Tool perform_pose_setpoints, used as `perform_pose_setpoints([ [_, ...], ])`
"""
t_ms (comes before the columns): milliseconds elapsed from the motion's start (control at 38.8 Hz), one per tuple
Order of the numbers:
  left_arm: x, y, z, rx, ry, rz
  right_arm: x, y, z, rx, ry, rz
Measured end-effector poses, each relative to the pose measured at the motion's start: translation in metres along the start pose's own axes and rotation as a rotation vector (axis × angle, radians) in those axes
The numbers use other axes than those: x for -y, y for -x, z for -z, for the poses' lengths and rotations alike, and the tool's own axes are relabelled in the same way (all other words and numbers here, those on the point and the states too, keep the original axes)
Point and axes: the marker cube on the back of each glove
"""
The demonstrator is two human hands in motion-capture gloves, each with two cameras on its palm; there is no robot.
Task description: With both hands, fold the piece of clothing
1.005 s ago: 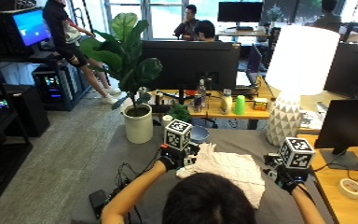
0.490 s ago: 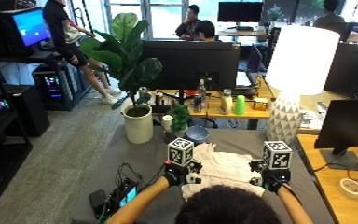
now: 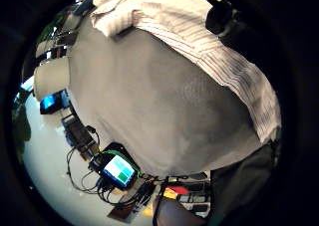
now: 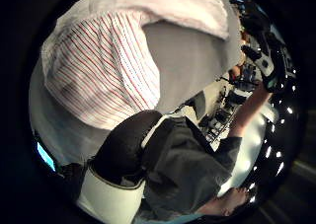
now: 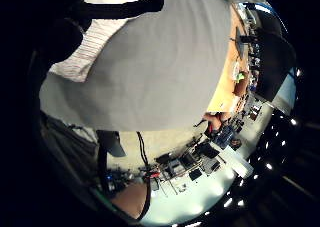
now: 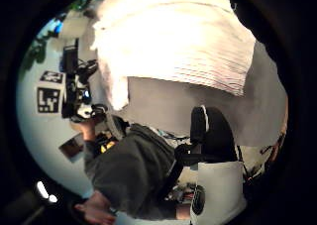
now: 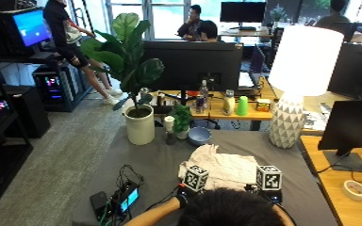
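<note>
A white garment with thin red stripes [image 7: 225,165] lies loosely spread on the grey table [image 7: 150,160], one flap bunched at its far left. My left hand [image 7: 182,192] and right hand [image 7: 256,189] hover just over its near edge, close to my body and largely hidden by my head. The left palm views show the striped cloth [image 4: 98,71] [image 3: 224,66] lying flat below, with the left thumb [image 4: 123,145] beside its edge. In the right palm views the cloth [image 6: 173,51] [image 5: 80,57] lies apart from the right thumb [image 6: 213,131]. Neither hand grips anything.
Beyond the garment stand a blue bowl [image 7: 199,135], a small plant [image 7: 181,122], a white plant pot [image 7: 139,123] and a white lamp [image 7: 287,122]. A lit phone with cables [image 7: 121,197] lies at the near left. A monitor [image 7: 350,136] stands on the wooden desk to the right.
Both hands have drawn back from the garment's sides toward my body and closer together. The garment now shows more fully spread on the table.
</note>
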Motion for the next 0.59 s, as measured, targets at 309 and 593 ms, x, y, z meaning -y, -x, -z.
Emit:
perform_pose_setpoints([
  [309, 0.047, 0.016, -0.015, 0.184, -0.281, -0.007, 0.024, 0.006, -0.035, -0.060, 0.003, -0.014],
  [593, 0.063, 0.023, -0.005, 0.242, -0.386, 0.040, 0.037, 0.011, -0.022, -0.120, -0.186, -0.037],
])
